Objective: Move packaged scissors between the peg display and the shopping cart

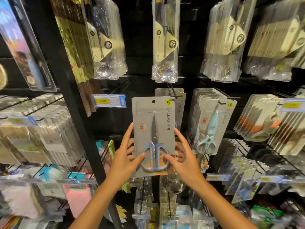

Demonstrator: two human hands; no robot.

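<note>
Head view: both hands grasp a scissors pack (pixel 153 129) upright, left hand (pixel 125 156) on its left edge, right hand (pixel 183 156) on its right, just left of the peg (pixel 175 95).

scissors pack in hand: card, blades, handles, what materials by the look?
Backing card: matte grey paperboard, apparently; flat, printed, with a punched hang hole. Blades: likely steel; dark metallic sheen and a pivot screw. Handles: probably moulded plastic, blue over grey, smooth. A clear glossy plastic blister seems to cover the scissors. Both the left hand and right hand hold the pack.
</note>
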